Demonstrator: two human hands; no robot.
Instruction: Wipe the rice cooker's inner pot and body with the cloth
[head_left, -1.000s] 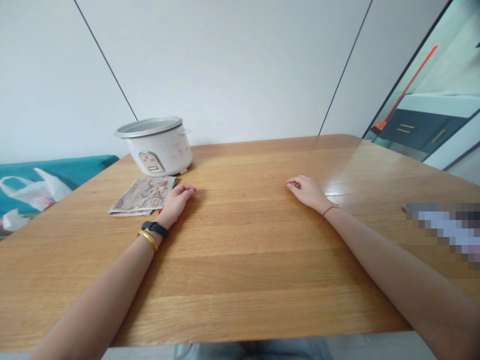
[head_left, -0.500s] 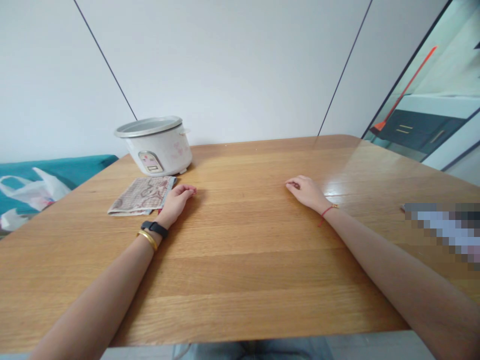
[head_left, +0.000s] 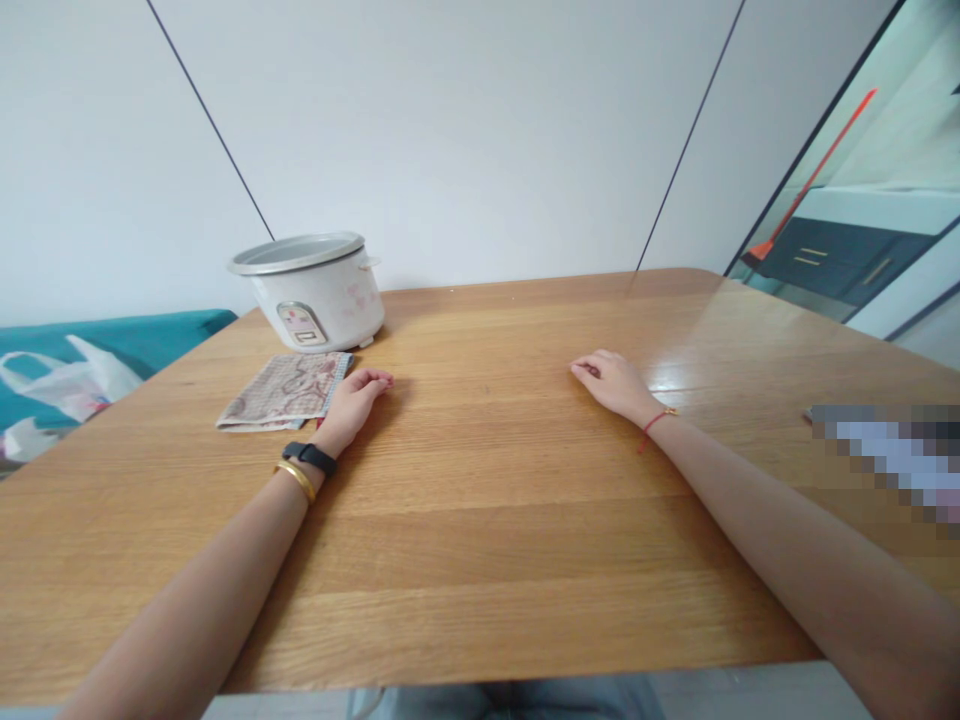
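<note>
My left hand (head_left: 358, 400) rests on the wooden table (head_left: 480, 540), its fingers loosely curled closed with nothing visible in them. Beside it, near the right edge of a folded brown-and-white patterned cloth (head_left: 281, 390), it partly covers that edge. Behind the cloth stands a white rice cooker (head_left: 322, 300) without a lid, its front panel and switch facing me. My right hand (head_left: 613, 385) lies on the table to the right of the middle, fingers also curled in, holding nothing that I can see. Bare wood lies between the two hands.
A pixelated flat item (head_left: 885, 450) lies at the table's right edge. White plastic bags (head_left: 75, 380) sit on a teal seat (head_left: 165, 330) at the left. Behind the table rises a white panelled wall (head_left: 480, 130). An orange broom (head_left: 814, 180) leans beyond the doorway at right.
</note>
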